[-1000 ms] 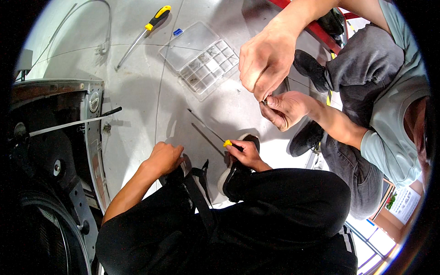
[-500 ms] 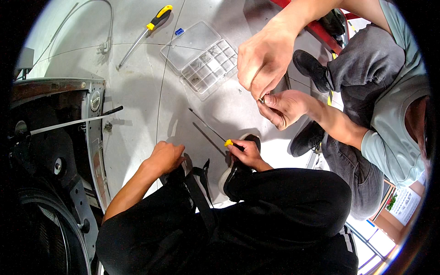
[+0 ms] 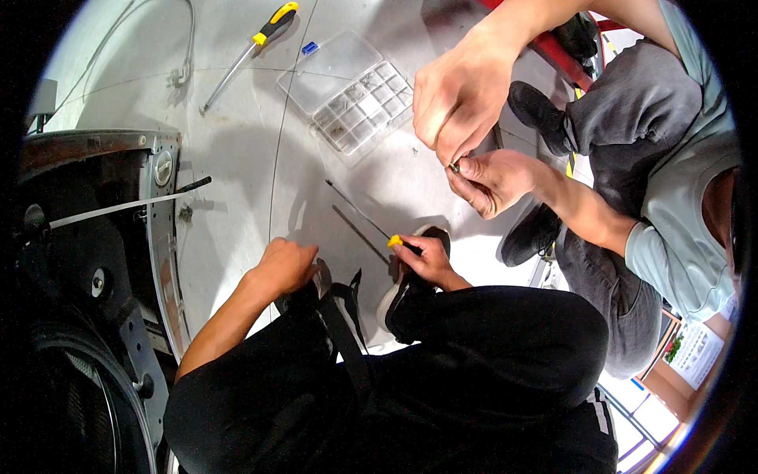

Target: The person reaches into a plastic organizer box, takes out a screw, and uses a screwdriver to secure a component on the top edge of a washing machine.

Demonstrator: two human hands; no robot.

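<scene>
on the near side of the open clear box (image 3: 338, 66), the right hand (image 3: 429, 260) gripped a screwdriver (image 3: 394, 240) by its handle, perhaps to leave the shaft free; the left hand (image 3: 286, 263) was curled, whether empty i couldn't tell.

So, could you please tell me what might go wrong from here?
The small part pinched in the co-worker's fingertips might slip and drop to the floor. The clear compartment box lies open on the floor near those hands, so a knock could scatter its contents. The right hand grips a screwdriver with its bare shaft pointing forward; a careless swing might catch someone.
</scene>
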